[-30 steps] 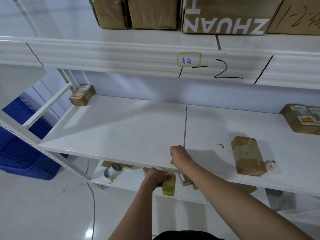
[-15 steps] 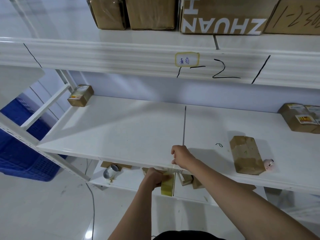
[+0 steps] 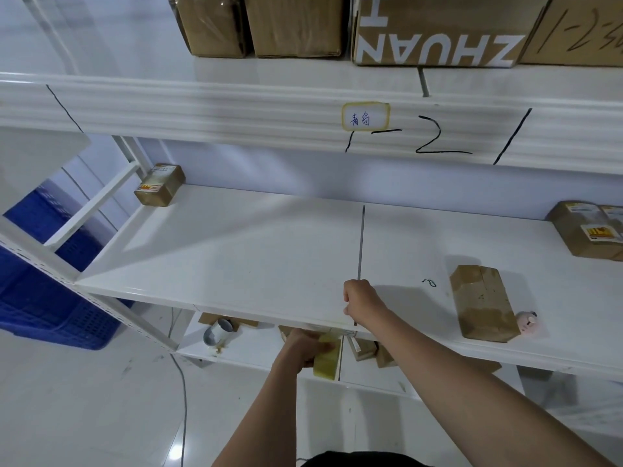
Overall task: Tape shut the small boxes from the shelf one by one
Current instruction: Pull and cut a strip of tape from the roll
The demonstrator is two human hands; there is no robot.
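Small boxes sit on the white middle shelf (image 3: pixel 236 251): one brown box (image 3: pixel 482 306) lies flat near the front edge on the right side, with tape bands over its top and a small pink item (image 3: pixel 528 321) touching its near right corner. Another box with a yellow-red label (image 3: pixel 160 184) is at the far left back corner. Two more labelled boxes (image 3: pixel 588 232) at the far right, partly cut off by the frame edge.

Left hand (image 3: pixel 305 347) is below the shelf's front edge, fingers curled round a yellowish tape roll (image 3: pixel 326 357), roll upright, edge-on to the camera. Right hand (image 3: pixel 362 303) is fisted at the shelf's front lip, right by the seam between the two shelf panels; looks like it pinches a strip of clear tape running down to the roll, but the strip is hard to see, so I cannot tell for sure what it has hold of. Neither hand touches any box.

Lower shelf (image 3: pixel 256 348) holds a grey tape roll (image 3: pixel 215 333) and a few small cardboard pieces, partly hidden. Top shelf carries big cartons, one printed ZHUAN (image 3: pixel 438 32) upside down. Shelf beam has a handwritten label sticker (image 3: pixel 365 116) and marker numbers. Blue crate (image 3: pixel 43 291) on the floor at left, grey cable (image 3: pixel 182 392) across the floor.
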